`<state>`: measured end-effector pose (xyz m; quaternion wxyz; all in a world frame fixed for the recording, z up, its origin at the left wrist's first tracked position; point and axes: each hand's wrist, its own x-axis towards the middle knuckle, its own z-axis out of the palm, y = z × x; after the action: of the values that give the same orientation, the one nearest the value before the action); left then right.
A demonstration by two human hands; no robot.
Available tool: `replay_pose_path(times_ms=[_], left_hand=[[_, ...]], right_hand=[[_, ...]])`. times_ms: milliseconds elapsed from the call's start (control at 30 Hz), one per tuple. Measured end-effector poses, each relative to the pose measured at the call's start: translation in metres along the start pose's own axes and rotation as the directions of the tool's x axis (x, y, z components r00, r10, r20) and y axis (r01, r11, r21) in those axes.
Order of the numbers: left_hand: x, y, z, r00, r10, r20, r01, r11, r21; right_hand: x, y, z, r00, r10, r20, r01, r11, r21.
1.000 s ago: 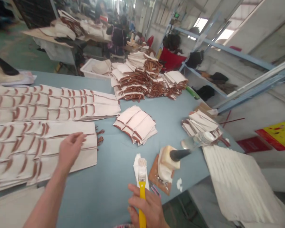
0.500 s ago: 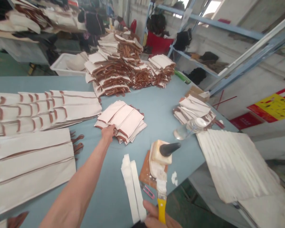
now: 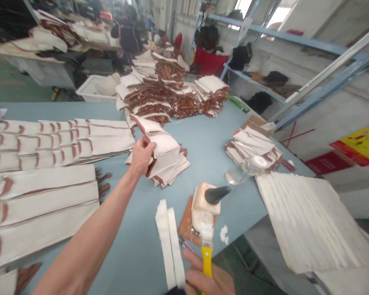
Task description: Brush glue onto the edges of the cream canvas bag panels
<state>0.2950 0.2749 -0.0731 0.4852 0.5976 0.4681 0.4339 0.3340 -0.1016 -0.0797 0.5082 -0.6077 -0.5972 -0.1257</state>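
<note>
My left hand [image 3: 142, 155] pinches the near edge of a cream fabric piece [image 3: 162, 143] with brown trim, lifting it off a small stack [image 3: 174, 170] of similar pieces. My right hand [image 3: 207, 274] is closed around the yellow handle of a paintbrush [image 3: 207, 256]. The brush's bristles, coated in white, rest at the opening of a cut-open plastic bottle [image 3: 199, 200] with a black nozzle. Beneath that bottle lies a brown board [image 3: 186, 223]. Two white strips [image 3: 169, 246] lie left of the brush, and pink-handled snips [image 3: 186, 244] are partly hidden by my right hand.
Overlapping rows of cream panels [image 3: 61, 143] cover the table's left side. Tall stacks [image 3: 160, 90] stand at the back. To the right are a glass jar [image 3: 246, 168], another fabric pile [image 3: 252, 141] and a pleated white sheet [image 3: 313, 221]. A person [image 3: 130, 32] is in the background.
My left hand has raised the top piece's near edge, and the piece now tilts up and bends. The brush has tipped slightly, its bristles still at the bottle. The view has shifted a little left.
</note>
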Motion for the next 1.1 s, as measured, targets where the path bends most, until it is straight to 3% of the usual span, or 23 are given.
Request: replay_pose_path(times_ms=[100,200,267,333,467,567,667,733,800,867,1000,1100], left_hand=[[-0.040,0.037,-0.048,0.998,0.060,0.005,-0.060,0.998,-0.006],[-0.101,0.055,-0.098,0.997,0.064,0.038,-0.065,0.998,0.023],[-0.143,0.055,-0.125,0.997,0.056,0.060,-0.061,0.996,0.068],[-0.181,0.050,-0.146,0.984,0.050,0.173,-0.075,0.987,0.144],[-0.240,0.040,-0.175,0.944,0.006,0.331,-0.074,0.978,0.194],[-0.268,0.039,-0.190,0.917,-0.009,0.398,-0.076,0.977,0.197],[-0.289,0.032,-0.200,0.897,-0.019,0.443,-0.066,0.982,0.176],[-0.302,0.021,-0.204,0.928,-0.005,0.373,-0.091,0.967,0.238],[-0.314,0.007,-0.205,0.972,0.057,0.230,-0.136,0.928,0.347],[-0.326,-0.003,-0.203,0.979,0.166,0.115,-0.200,0.875,0.441],[-0.341,-0.008,-0.195,0.921,0.387,0.028,-0.346,0.786,0.513],[-0.343,-0.002,-0.192,0.875,0.482,-0.039,-0.391,0.753,0.530]], right_hand=[[0.020,0.002,-0.008,0.998,0.012,0.067,-0.014,1.000,0.022],[0.041,0.003,-0.017,0.994,0.041,0.098,-0.042,0.999,0.010],[0.059,0.001,-0.016,0.992,0.010,0.124,-0.014,0.999,0.029],[0.077,-0.001,-0.006,0.985,-0.046,0.165,0.038,0.998,0.055],[0.110,-0.006,0.032,0.966,-0.137,0.217,0.113,0.986,0.121],[0.118,-0.007,0.058,0.922,-0.198,0.334,0.134,0.970,0.203],[0.111,-0.014,0.069,0.871,-0.248,0.425,0.124,0.947,0.297],[0.102,-0.022,0.066,0.874,-0.250,0.416,0.121,0.942,0.312],[0.093,-0.033,0.060,0.901,-0.241,0.361,0.138,0.948,0.288],[0.084,-0.045,0.052,0.921,-0.226,0.317,0.152,0.958,0.243],[0.073,-0.063,0.043,0.936,-0.208,0.284,0.163,0.971,0.173],[0.070,-0.073,0.039,0.937,-0.204,0.285,0.158,0.972,0.176]])
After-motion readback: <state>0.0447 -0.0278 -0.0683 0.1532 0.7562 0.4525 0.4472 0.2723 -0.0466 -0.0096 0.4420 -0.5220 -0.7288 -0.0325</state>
